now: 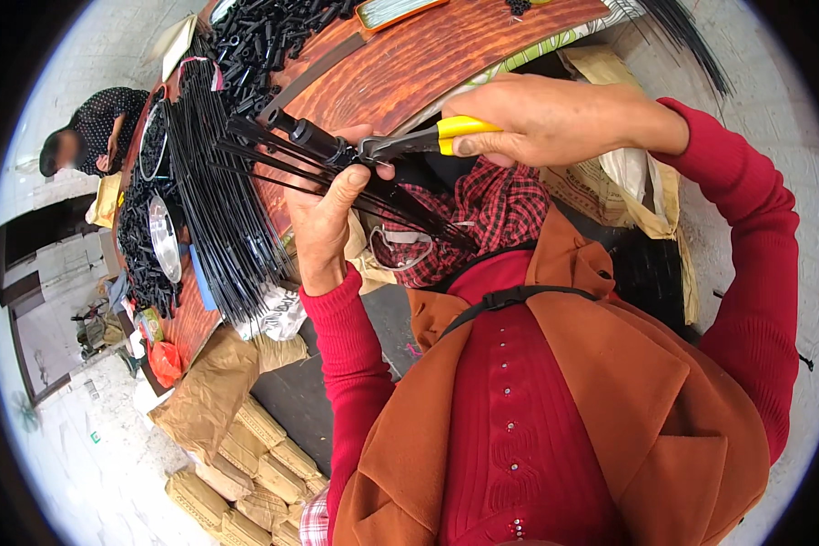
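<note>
My left hand (323, 214) is closed around a black umbrella frame (309, 136), with its dark cylindrical fitting pointing to the upper left. Thin ribs fan out from it to the left, and others run down toward my lap. In my right hand (555, 114) is a pair of pliers (460, 132) with yellow grips. The metal jaws meet the frame right by my left thumb and fingertips; the exact spot they grip is too small to make out. A red and black checked cloth (510, 200) covers my lap below the frame.
A wood-grain table (428, 64) curves across the top, bearing a large bundle of black ribs (209, 191) and heaped black plastic parts (246, 45). An orange-rimmed tray (378, 20) sits at its far side. Brown paper packages (255, 473) are stacked lower left. Another person (105, 123) works far left.
</note>
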Tool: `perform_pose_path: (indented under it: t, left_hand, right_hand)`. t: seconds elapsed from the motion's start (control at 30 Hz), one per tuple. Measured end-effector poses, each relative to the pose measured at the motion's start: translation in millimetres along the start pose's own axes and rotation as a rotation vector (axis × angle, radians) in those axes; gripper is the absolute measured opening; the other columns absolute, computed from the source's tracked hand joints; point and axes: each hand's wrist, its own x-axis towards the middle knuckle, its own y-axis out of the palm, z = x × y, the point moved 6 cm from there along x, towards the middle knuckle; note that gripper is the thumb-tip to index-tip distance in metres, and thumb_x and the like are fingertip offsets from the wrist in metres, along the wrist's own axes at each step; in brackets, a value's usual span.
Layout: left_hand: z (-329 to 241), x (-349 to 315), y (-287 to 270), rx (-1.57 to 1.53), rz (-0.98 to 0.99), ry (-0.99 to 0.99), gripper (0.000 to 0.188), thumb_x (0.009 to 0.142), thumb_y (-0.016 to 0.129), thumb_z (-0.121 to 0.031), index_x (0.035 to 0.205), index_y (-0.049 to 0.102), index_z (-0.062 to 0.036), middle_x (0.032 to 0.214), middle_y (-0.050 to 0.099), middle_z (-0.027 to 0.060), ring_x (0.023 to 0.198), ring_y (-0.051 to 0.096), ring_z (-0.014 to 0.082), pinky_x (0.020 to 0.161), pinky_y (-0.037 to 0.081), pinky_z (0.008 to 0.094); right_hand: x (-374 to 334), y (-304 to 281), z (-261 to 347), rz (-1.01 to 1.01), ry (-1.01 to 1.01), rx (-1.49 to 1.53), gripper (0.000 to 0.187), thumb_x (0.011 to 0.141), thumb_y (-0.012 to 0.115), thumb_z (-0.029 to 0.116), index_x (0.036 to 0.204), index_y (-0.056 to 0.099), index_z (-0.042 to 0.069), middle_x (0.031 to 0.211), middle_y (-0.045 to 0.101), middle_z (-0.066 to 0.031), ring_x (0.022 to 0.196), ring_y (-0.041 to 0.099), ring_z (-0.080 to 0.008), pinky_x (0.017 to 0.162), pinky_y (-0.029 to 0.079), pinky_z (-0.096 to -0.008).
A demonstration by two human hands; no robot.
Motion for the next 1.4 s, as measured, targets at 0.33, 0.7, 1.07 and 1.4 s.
perform_pose_path:
  t: [0.33, 0.7, 1.07, 1.4]
  left_hand:
    - [4.7, 3.7, 14.2, -0.098, 0.043, 0.006, 0.038, 0.073, 0.070, -0.014, 0.100, 0.054, 0.0078, 0.095, 0.061, 0.0187, 0.076, 0.061, 0.0202, 0.068, 0.051, 0.0298]
    - [10.1, 2.6, 14.1, -0.131, -0.048, 0.006, 0.040, 0.071, 0.070, -0.009, 0.104, 0.054, 0.0076, 0.096, 0.060, 0.0173, 0.073, 0.061, 0.0203, 0.068, 0.051, 0.0303]
    - [8.2, 0.1, 9.9, -0.113, -0.019, 0.029, 0.040, 0.072, 0.070, -0.012, 0.104, 0.054, 0.0071, 0.091, 0.062, 0.0167, 0.072, 0.061, 0.0190, 0.069, 0.049, 0.0282]
    - [8.7, -0.1, 12.1, -0.102, -0.049, -0.009, 0.039, 0.073, 0.069, -0.010, 0.104, 0.053, 0.0086, 0.097, 0.060, 0.0166, 0.072, 0.060, 0.0183, 0.070, 0.049, 0.0280]
  right_hand:
    - [-25.3, 53.4, -19.1, 0.402, 0.367, 1.255, 0.043, 0.084, 0.056, 0.040, 0.085, 0.047, -0.002, 0.050, 0.042, -0.0038, 0.033, 0.038, -0.0078, 0.028, 0.030, -0.0202]
    - [-42.6, -5.3, 11.3, -0.487, -0.076, -0.413, 0.042, 0.074, 0.065, 0.030, 0.102, 0.053, 0.000, 0.070, 0.054, -0.0078, 0.063, 0.056, -0.0210, 0.054, 0.044, -0.0287]
    - [-32.2, 40.3, -27.1, 0.208, 0.541, 0.845, 0.078, 0.082, 0.027, 0.068, 0.074, 0.055, -0.004, 0.042, 0.046, -0.0061, 0.030, 0.045, -0.0135, 0.032, 0.040, -0.0230]
    - [-35.2, -19.7, 20.7, -0.437, -0.160, -0.590, 0.038, 0.081, 0.059, 0.035, 0.095, 0.055, 0.000, 0.064, 0.054, -0.0109, 0.051, 0.055, -0.0200, 0.048, 0.045, -0.0287]
